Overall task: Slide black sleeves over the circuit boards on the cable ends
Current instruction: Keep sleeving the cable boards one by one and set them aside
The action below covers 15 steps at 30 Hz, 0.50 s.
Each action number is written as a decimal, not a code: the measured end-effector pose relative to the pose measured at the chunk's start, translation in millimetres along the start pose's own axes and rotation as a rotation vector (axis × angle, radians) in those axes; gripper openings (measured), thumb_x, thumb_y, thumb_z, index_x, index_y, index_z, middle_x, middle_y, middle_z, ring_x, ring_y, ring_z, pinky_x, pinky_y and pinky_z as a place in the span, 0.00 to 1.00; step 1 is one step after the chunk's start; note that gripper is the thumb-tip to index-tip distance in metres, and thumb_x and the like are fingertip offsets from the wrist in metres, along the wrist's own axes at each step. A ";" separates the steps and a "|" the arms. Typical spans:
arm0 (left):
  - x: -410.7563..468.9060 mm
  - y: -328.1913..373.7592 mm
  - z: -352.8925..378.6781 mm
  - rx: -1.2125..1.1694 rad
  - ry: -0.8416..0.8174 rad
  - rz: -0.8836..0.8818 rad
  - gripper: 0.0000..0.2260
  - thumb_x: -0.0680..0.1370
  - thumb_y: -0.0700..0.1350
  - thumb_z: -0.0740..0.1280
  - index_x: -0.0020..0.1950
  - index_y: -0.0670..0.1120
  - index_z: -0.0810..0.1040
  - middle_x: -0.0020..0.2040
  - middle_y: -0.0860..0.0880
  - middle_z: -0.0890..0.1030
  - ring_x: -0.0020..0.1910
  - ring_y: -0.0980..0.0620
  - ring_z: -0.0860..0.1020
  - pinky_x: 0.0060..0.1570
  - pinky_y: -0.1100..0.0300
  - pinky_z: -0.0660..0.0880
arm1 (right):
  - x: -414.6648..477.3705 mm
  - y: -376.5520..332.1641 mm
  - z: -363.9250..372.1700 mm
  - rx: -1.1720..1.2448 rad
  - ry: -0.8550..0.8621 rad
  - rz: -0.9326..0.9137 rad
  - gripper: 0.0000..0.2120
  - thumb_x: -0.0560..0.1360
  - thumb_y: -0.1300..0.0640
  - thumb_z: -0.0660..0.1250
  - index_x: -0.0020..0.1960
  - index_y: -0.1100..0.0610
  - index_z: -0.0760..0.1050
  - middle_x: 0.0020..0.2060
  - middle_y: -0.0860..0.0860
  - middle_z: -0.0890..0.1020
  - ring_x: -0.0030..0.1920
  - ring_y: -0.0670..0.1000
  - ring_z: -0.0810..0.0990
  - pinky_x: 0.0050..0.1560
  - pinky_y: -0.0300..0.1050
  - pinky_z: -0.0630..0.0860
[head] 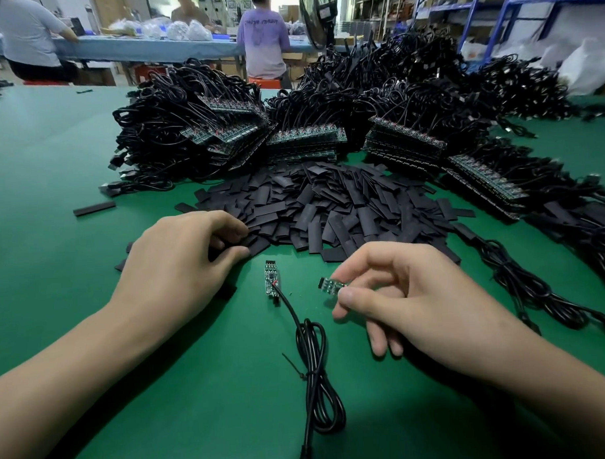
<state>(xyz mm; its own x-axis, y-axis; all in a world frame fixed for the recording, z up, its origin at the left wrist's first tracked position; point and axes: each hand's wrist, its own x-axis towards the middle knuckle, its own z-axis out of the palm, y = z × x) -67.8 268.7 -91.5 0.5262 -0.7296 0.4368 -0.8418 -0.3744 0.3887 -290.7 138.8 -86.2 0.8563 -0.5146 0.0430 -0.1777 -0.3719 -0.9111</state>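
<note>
Sleeves (pixel 327 208), flat matte black, are pinched by the left hand (pixel 179 264); a small circuit board (pixel 330 285) is gripped in the right hand (pixel 409 294).

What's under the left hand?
The left hand rests on the near edge of the sleeve pile, fingers curled over a few black sleeves. Whether it has pinched one is hidden by the fingers.

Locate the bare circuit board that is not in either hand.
In the head view, the circuit board lies on the green table at centre, between the left hand and right hand, just below the sleeve pile.
</note>
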 end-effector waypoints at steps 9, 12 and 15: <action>-6.3 15.2 -0.8 -0.220 0.012 0.149 0.08 0.77 0.42 0.72 0.53 0.53 0.84 0.44 0.59 0.85 0.46 0.58 0.83 0.53 0.54 0.79 | 1.3 1.5 1.7 0.078 0.029 0.006 0.11 0.83 0.57 0.63 0.46 0.43 0.72 0.39 0.52 0.85 0.21 0.52 0.74 0.24 0.41 0.69; -17.9 31.8 0.9 -0.602 -0.161 0.113 0.08 0.78 0.40 0.71 0.53 0.53 0.83 0.42 0.55 0.85 0.42 0.55 0.85 0.47 0.63 0.79 | 1.2 0.1 4.6 0.207 0.006 0.038 0.05 0.84 0.57 0.63 0.50 0.48 0.71 0.33 0.50 0.79 0.22 0.48 0.68 0.25 0.40 0.65; -25.0 41.3 3.9 -0.759 -0.190 0.132 0.06 0.78 0.41 0.70 0.52 0.51 0.83 0.42 0.51 0.85 0.40 0.52 0.85 0.47 0.66 0.77 | 0.3 -3.0 6.5 0.324 -0.029 0.100 0.08 0.80 0.55 0.67 0.53 0.59 0.73 0.28 0.50 0.73 0.22 0.46 0.64 0.24 0.38 0.60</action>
<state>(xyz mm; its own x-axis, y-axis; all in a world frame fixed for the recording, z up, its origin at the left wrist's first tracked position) -116.1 269.2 -89.6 0.3403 -0.8516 0.3987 -0.5479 0.1650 0.8201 -286.8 144.8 -86.2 0.8570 -0.5118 -0.0604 -0.1018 -0.0532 -0.9934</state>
